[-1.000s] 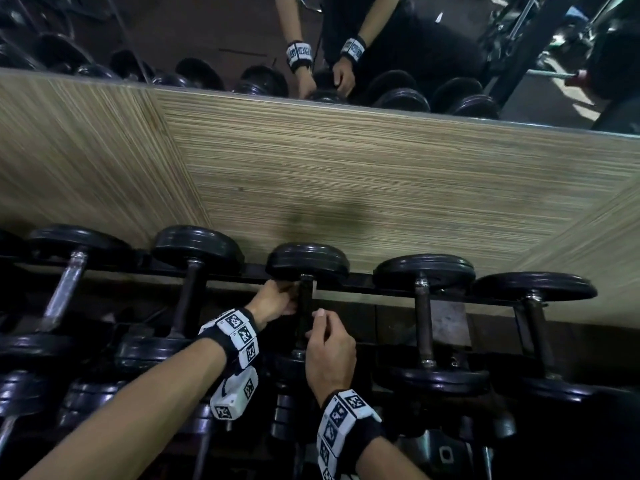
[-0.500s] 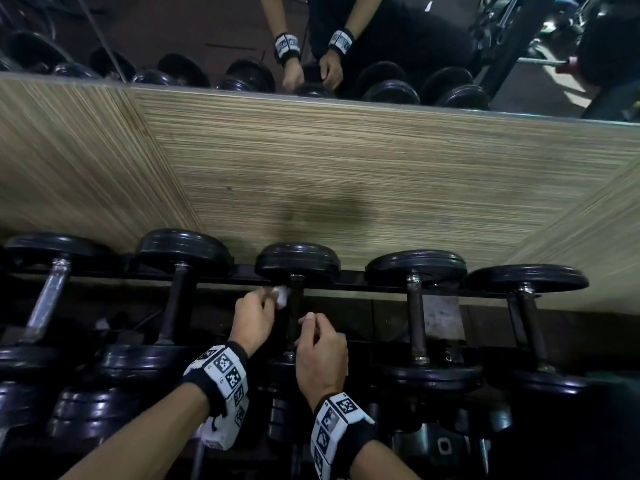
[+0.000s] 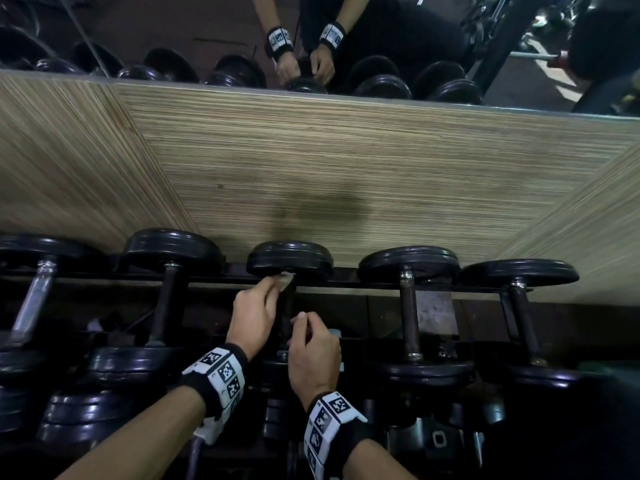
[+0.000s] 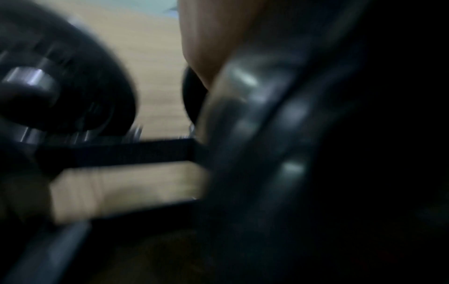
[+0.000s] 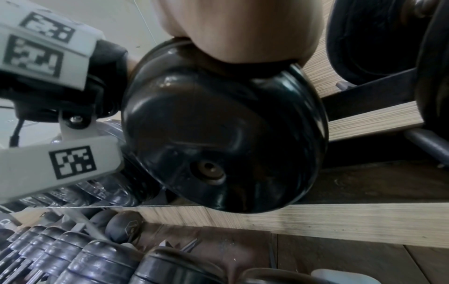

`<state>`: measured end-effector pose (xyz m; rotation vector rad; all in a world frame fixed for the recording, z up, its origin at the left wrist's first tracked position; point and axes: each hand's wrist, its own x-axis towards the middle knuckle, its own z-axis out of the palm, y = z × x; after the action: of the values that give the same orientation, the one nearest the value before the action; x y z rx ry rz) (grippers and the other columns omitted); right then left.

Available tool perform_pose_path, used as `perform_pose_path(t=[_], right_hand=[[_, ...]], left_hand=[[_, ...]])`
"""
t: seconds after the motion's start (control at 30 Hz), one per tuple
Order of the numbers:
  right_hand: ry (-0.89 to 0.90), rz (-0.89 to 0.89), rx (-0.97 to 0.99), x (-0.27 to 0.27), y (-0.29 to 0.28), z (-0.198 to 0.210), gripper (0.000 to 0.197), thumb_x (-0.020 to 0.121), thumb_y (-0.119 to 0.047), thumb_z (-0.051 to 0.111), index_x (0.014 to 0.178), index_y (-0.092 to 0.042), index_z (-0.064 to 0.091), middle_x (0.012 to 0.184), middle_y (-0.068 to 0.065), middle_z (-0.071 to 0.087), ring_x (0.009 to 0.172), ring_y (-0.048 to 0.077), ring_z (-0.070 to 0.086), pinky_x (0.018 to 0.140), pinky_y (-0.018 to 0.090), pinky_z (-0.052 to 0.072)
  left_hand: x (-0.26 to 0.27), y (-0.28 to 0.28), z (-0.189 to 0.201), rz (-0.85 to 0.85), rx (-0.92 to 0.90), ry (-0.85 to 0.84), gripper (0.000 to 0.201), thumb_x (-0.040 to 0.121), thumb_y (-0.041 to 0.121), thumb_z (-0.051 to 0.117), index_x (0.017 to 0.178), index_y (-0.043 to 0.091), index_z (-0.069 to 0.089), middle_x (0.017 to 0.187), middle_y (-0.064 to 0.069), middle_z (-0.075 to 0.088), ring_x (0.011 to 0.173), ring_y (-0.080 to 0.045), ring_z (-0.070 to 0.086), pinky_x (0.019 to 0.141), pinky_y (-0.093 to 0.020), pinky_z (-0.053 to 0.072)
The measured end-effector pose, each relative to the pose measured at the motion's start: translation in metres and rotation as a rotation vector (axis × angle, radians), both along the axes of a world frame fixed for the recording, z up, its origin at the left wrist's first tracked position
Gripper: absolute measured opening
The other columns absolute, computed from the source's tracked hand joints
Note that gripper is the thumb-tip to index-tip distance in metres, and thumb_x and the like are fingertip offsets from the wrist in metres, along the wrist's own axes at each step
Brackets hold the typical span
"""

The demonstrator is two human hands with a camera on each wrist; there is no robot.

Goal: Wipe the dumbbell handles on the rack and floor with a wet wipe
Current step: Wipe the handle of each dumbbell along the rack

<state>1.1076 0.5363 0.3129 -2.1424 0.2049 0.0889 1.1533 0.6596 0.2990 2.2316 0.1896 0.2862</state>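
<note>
A black dumbbell lies on the top tier of the rack (image 3: 363, 289), its dark handle (image 3: 286, 315) running away from me to the far plate (image 3: 290, 259). My left hand (image 3: 273, 289) pinches a pale wet wipe (image 3: 284, 280) against the handle's far end, just under that plate. My right hand (image 3: 302, 328) curls around the handle's near part. In the right wrist view the near plate (image 5: 223, 138) fills the middle, with my palm (image 5: 238, 28) above it. The left wrist view is blurred and shows only dark plates (image 4: 255, 134).
More dumbbells sit on the same rail to the left (image 3: 169, 299) and right (image 3: 408, 306). A wood-grain panel (image 3: 346, 168) rises behind, with a mirror (image 3: 173, 29) above it. Several dumbbells (image 5: 85, 259) line the lower tier.
My left hand slid back along the handle, then pushed forward again to the far plate, and the wipe now shows at its fingertips. My right hand kept its hold.
</note>
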Motion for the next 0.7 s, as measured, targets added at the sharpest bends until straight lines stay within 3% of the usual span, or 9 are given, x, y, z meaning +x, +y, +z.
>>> perform_pose_path(t=[0.07,0.13,0.23,0.3,0.43,0.53,0.63,0.7], right_hand=[[-0.003,0.005,0.008,0.000,-0.001,0.001,0.046,0.096,-0.055,0.030,0.086,-0.022,0.062,0.066,-0.004,0.065,0.062,0.014,0.063,0.064,0.039,0.053],[-0.006,0.002,0.023,-0.001,0.000,0.001,0.051,0.093,-0.059,0.027,0.086,-0.022,0.061,0.063,-0.004,0.064,0.059,0.013,0.061,0.061,0.038,0.053],[-0.011,-0.007,0.041,-0.001,0.000,0.001,0.057,0.089,-0.062,0.022,0.084,-0.022,0.061,0.060,-0.003,0.060,0.055,0.013,0.058,0.057,0.037,0.051],[-0.025,-0.008,0.041,0.000,0.000,-0.001,0.055,0.090,-0.062,0.023,0.082,-0.022,0.061,0.060,-0.003,0.060,0.055,0.013,0.057,0.056,0.037,0.050],[-0.036,-0.008,0.050,0.000,-0.001,-0.005,0.054,0.090,-0.061,0.023,0.082,-0.023,0.060,0.060,-0.002,0.060,0.054,0.014,0.057,0.055,0.037,0.051],[-0.033,-0.008,0.036,-0.001,-0.001,-0.008,0.051,0.092,-0.059,0.027,0.082,-0.023,0.060,0.062,-0.003,0.062,0.056,0.013,0.059,0.057,0.037,0.051],[-0.045,-0.003,0.014,0.000,-0.002,-0.009,0.038,0.100,-0.047,0.039,0.084,-0.021,0.062,0.063,-0.003,0.064,0.058,0.013,0.060,0.060,0.037,0.051],[-0.057,0.015,-0.002,0.001,-0.003,-0.008,0.032,0.102,-0.040,0.042,0.088,-0.021,0.063,0.067,-0.003,0.066,0.062,0.015,0.062,0.063,0.037,0.052]], left_hand=[[0.003,0.003,0.000,0.168,-0.019,0.072,0.016,0.096,0.006,0.056,0.103,0.003,0.071,0.087,-0.010,0.075,0.083,-0.026,0.070,0.070,-0.017,0.041],[0.004,0.006,-0.001,0.267,-0.064,0.213,0.017,0.097,0.009,0.057,0.096,0.000,0.071,0.085,-0.016,0.073,0.082,-0.028,0.068,0.070,-0.023,0.040],[0.008,0.005,-0.008,0.255,-0.214,0.439,0.021,0.098,0.013,0.057,0.095,-0.001,0.072,0.070,-0.008,0.069,0.061,-0.008,0.065,0.068,-0.023,0.052],[0.013,-0.001,-0.009,0.204,-0.459,0.486,0.022,0.101,0.009,0.053,0.100,-0.002,0.072,0.064,0.001,0.064,0.047,0.003,0.057,0.051,-0.012,0.046],[0.015,-0.008,0.000,0.178,-0.570,0.404,0.026,0.102,0.009,0.051,0.087,0.005,0.072,0.053,0.012,0.063,0.050,0.003,0.057,0.050,-0.007,0.041],[0.011,-0.002,0.004,0.218,-0.415,0.229,0.021,0.099,0.011,0.057,0.085,0.007,0.072,0.068,0.004,0.069,0.069,-0.007,0.066,0.060,-0.005,0.044],[0.004,0.000,0.013,0.163,-0.215,0.113,0.018,0.096,0.006,0.059,0.100,0.007,0.076,0.082,0.008,0.070,0.074,0.017,0.062,0.070,0.000,0.042],[-0.002,-0.002,0.021,0.085,-0.158,0.062,0.020,0.095,0.005,0.059,0.106,0.010,0.075,0.089,0.016,0.069,0.080,0.023,0.059,0.076,0.003,0.039]])
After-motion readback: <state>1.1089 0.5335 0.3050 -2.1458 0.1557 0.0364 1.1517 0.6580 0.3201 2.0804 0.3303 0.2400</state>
